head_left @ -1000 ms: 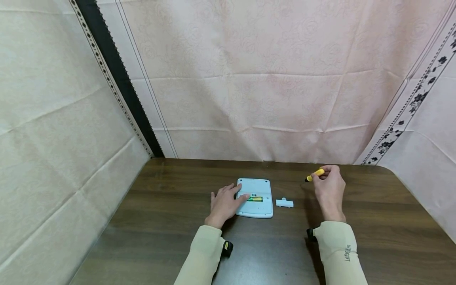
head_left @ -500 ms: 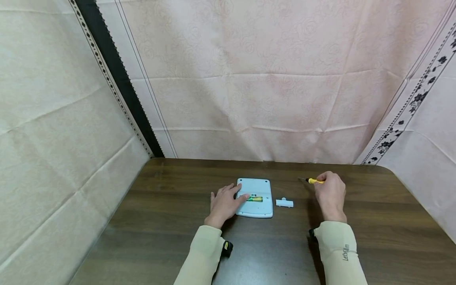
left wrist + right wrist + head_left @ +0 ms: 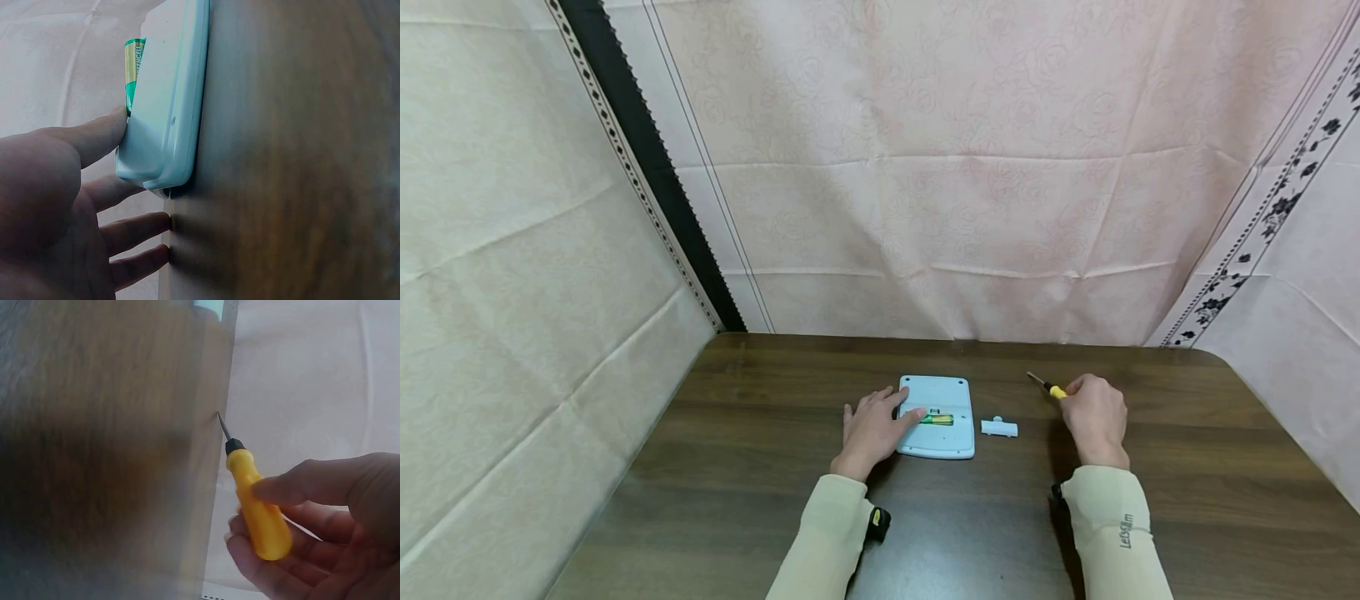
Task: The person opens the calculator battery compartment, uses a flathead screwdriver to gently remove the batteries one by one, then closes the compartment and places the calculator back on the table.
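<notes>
A light-blue device (image 3: 943, 442), flat and shaped like a calculator, lies back side up on the table. Green-and-gold battery cells (image 3: 940, 420) show in its open compartment. My left hand (image 3: 874, 429) rests at the device's left side, thumb on its back near the cell end, the other fingers stretched out and touching the edge or table. A yellow-handled screwdriver (image 3: 257, 509) is held in my right hand (image 3: 1096, 417), thumb against fingers around the handle. Its metal shaft (image 3: 1036, 378) points up and left, tip close to the tabletop. My palm hides most of the handle in the head view.
A small light-blue battery cover (image 3: 999, 427) lies just right of the device, between it and my right hand. The brown wooden table (image 3: 760, 467) ends at its back edge against pale hanging cloth (image 3: 970, 208).
In my right hand the screwdriver has turned, so its shaft now shows pointing up-left. That hand has dropped slightly towards me. My left hand and the device have stayed put.
</notes>
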Available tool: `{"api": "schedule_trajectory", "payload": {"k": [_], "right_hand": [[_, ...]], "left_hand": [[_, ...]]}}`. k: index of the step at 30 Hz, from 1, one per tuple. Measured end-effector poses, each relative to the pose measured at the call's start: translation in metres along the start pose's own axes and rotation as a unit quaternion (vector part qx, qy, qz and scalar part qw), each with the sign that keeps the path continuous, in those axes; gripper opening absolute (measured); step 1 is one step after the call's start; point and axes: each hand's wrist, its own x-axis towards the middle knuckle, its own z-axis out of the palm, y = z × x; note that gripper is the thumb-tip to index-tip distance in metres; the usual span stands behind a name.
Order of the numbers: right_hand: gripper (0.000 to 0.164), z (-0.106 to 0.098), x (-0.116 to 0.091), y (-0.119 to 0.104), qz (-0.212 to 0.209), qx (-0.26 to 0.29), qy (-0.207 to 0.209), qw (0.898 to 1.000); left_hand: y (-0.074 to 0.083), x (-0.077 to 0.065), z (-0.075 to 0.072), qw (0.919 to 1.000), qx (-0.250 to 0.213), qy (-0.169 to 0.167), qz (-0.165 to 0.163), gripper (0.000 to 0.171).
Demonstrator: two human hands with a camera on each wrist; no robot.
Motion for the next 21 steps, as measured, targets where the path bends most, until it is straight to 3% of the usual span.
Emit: {"api": "schedule_trajectory", "payload": {"k": [8, 21], "right_hand": [[0.018, -0.0006, 0.0007, 0.0032, 0.019, -0.015, -0.062, 0.998], [0.017, 0.0001, 0.0023, 0.0039, 0.024, -0.022, -0.1, 0.994]], "left_hand": [[-0.0004, -0.0001, -0.0002, 1.0, 0.0, -0.001, 0.002, 0.062], [-0.0007, 0.0007, 0.0005, 1.0, 0.0, 0.0, -0.002, 0.062]]}}
